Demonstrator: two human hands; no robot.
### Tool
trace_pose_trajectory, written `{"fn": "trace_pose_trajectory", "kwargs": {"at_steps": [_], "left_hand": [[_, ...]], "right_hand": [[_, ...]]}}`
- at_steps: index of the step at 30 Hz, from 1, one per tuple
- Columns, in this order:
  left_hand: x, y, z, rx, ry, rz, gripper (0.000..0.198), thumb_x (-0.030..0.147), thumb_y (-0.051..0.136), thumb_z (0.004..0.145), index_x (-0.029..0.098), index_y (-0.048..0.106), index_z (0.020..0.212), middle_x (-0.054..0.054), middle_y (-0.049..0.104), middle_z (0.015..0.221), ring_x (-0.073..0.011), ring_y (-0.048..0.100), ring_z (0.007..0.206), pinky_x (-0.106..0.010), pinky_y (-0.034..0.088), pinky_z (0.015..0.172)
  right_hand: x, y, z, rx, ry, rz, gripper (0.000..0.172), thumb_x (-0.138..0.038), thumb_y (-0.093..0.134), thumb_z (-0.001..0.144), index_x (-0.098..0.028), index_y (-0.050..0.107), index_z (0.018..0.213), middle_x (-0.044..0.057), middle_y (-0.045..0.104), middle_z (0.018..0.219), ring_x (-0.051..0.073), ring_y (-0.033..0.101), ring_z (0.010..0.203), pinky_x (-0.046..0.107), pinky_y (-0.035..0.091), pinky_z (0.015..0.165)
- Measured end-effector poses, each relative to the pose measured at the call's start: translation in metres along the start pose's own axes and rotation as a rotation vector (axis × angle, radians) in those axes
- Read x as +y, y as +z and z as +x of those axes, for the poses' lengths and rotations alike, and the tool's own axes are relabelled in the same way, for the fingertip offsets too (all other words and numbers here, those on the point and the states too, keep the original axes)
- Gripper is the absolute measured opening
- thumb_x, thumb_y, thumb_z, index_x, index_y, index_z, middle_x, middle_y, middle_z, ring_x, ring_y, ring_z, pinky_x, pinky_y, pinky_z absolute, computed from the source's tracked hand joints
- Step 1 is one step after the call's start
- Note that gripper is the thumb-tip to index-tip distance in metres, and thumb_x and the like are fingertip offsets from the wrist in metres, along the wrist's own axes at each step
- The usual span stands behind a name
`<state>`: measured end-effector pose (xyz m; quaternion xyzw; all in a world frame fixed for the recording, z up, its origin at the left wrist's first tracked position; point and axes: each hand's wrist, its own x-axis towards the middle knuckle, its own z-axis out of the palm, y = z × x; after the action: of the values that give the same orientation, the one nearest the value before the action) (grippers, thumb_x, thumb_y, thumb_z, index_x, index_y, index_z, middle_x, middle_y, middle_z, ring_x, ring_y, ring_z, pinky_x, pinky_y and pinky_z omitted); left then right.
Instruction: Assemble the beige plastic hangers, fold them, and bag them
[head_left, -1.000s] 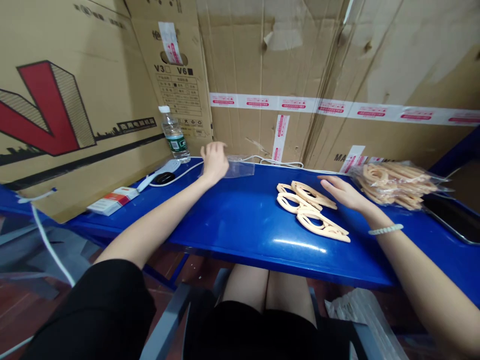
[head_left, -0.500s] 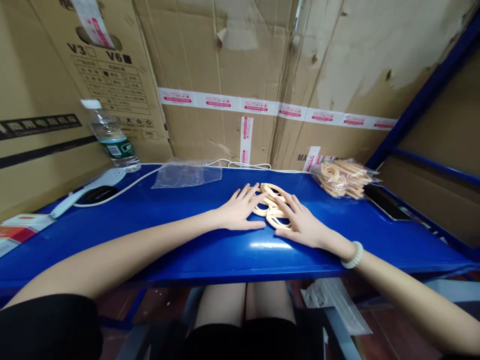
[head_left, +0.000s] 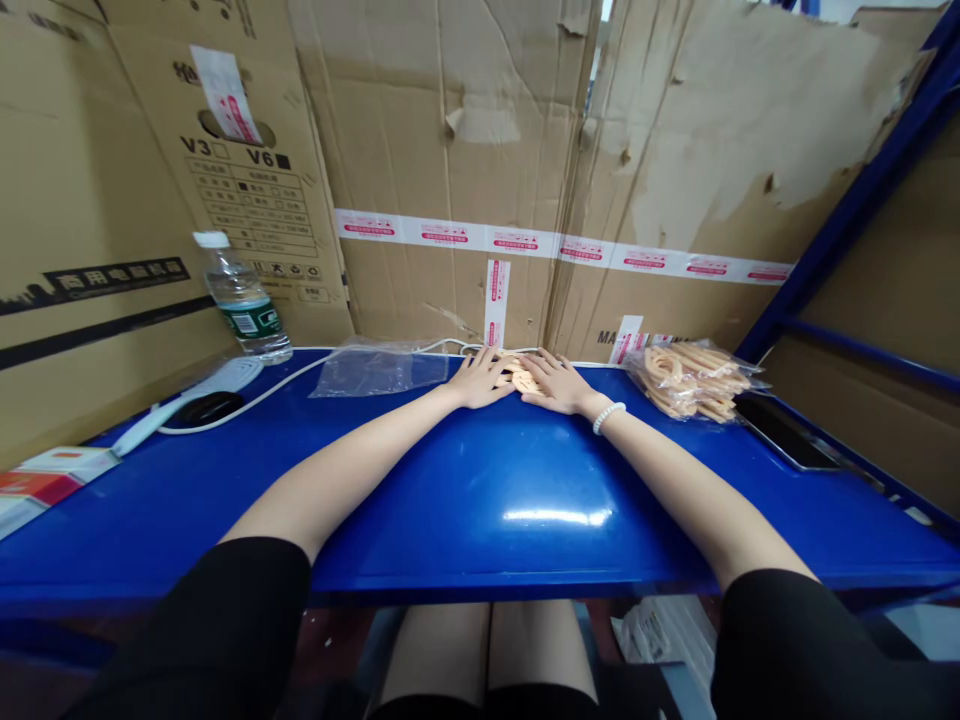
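Note:
Several pale beige looped pieces [head_left: 526, 380] lie near the back of the blue tabletop [head_left: 465, 500], partly covered by both hands; what they are made of I cannot tell. My left hand [head_left: 480, 380] rests flat on their left side, fingers stretched out. From the right, my right hand [head_left: 556, 382] lies over them with its fingers extended too. Neither hand is wrapped around a piece. A pale beaded bracelet [head_left: 608, 417] circles the right wrist.
A clear bag of similar beige pieces [head_left: 694, 380] and a dark phone [head_left: 787, 432] are at right. An empty plastic bag [head_left: 379, 370], water bottle [head_left: 246, 305], white cable [head_left: 296, 375] and white handled object [head_left: 187, 390] lie left. Cardboard [head_left: 450, 150] walls the back.
Both hands have slid away from me toward the back of the table, and the beige pieces have moved back with them. The camera view has tilted up slightly.

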<state>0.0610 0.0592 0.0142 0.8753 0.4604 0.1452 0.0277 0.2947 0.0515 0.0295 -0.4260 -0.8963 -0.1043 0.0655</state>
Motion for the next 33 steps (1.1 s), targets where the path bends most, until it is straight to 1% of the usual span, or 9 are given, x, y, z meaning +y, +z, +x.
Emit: {"fn": "trace_pose_trajectory", "kwargs": {"at_steps": [4,8,12,14,17,21,25,30,33], "left_hand": [[-0.009,0.001,0.01,0.025,0.024,0.015,0.068,0.055,0.043,0.1,0.024,0.028,0.158,-0.02,0.021,0.167,-0.0414,0.016,0.155,-0.067,0.022,0.118],[-0.003,-0.001,0.002,0.11,0.039,0.027,0.066,0.047,0.046,0.1,0.017,0.03,0.156,-0.023,0.023,0.165,-0.0417,0.018,0.154,-0.066,0.02,0.119],[0.015,-0.006,-0.034,0.144,0.146,0.032,0.058,0.028,0.051,0.095,0.017,0.037,0.151,-0.018,0.03,0.163,-0.0334,0.025,0.153,-0.055,0.025,0.123],[0.025,-0.009,-0.059,0.146,0.285,0.021,0.052,0.024,0.051,0.094,0.016,0.043,0.145,-0.018,0.039,0.158,-0.0321,0.033,0.149,-0.051,0.032,0.121],[0.04,-0.012,-0.09,0.151,0.434,-0.01,0.044,0.025,0.046,0.098,0.017,0.048,0.141,-0.017,0.049,0.149,-0.0322,0.045,0.141,-0.053,0.038,0.116],[0.049,-0.012,-0.102,0.157,0.448,-0.112,0.044,0.024,0.05,0.096,0.018,0.048,0.139,-0.016,0.052,0.147,-0.0314,0.047,0.139,-0.052,0.041,0.115],[0.048,-0.007,-0.101,0.186,0.412,-0.259,0.039,0.022,0.052,0.095,0.02,0.051,0.135,-0.014,0.057,0.141,-0.0284,0.052,0.133,-0.048,0.045,0.112],[0.05,-0.008,-0.108,0.241,0.455,-0.331,0.037,0.019,0.052,0.095,0.021,0.052,0.132,-0.013,0.062,0.134,-0.0277,0.056,0.129,-0.048,0.046,0.11],[0.052,-0.011,-0.11,0.29,0.438,-0.407,0.038,0.016,0.052,0.094,0.023,0.052,0.131,-0.012,0.063,0.132,-0.0272,0.058,0.126,-0.048,0.048,0.108]], "right_hand": [[0.004,0.002,0.009,0.029,0.014,-0.038,0.087,-0.073,0.037,0.094,-0.017,0.028,0.16,0.015,0.027,0.166,0.038,0.016,0.155,0.06,0.015,0.122],[-0.003,-0.005,0.003,0.067,0.055,-0.054,0.091,-0.072,0.042,0.093,-0.013,0.025,0.161,0.017,0.024,0.167,0.037,0.014,0.156,0.058,0.012,0.123],[-0.018,-0.014,-0.029,0.142,0.231,-0.038,0.091,-0.062,0.042,0.097,-0.001,0.018,0.159,0.03,0.034,0.159,0.042,0.034,0.146,0.058,0.03,0.116],[-0.025,-0.015,-0.049,0.125,0.348,-0.008,0.089,-0.061,0.043,0.096,-0.002,0.018,0.159,0.032,0.043,0.152,0.045,0.045,0.137,0.058,0.041,0.107],[-0.029,-0.009,-0.068,0.025,0.425,0.063,0.088,-0.066,0.046,0.094,-0.009,0.024,0.158,0.03,0.048,0.148,0.046,0.048,0.134,0.06,0.045,0.103],[-0.022,0.003,-0.063,0.042,0.443,0.127,0.072,-0.061,0.044,0.097,-0.014,0.038,0.152,0.026,0.047,0.151,0.042,0.042,0.14,0.062,0.04,0.108],[-0.014,0.008,-0.054,0.09,0.421,0.155,0.046,-0.052,0.05,0.097,-0.015,0.06,0.124,0.021,0.063,0.129,0.039,0.057,0.121,0.054,0.049,0.097],[-0.014,0.002,-0.063,0.269,0.384,0.408,0.025,-0.042,0.06,0.091,-0.02,0.06,0.102,0.011,0.071,0.098,0.029,0.066,0.091,0.042,0.054,0.081],[-0.021,-0.006,-0.072,0.345,0.395,0.668,0.023,-0.043,0.061,0.09,-0.022,0.06,0.098,0.006,0.07,0.087,0.023,0.066,0.078,0.037,0.054,0.072]]}}
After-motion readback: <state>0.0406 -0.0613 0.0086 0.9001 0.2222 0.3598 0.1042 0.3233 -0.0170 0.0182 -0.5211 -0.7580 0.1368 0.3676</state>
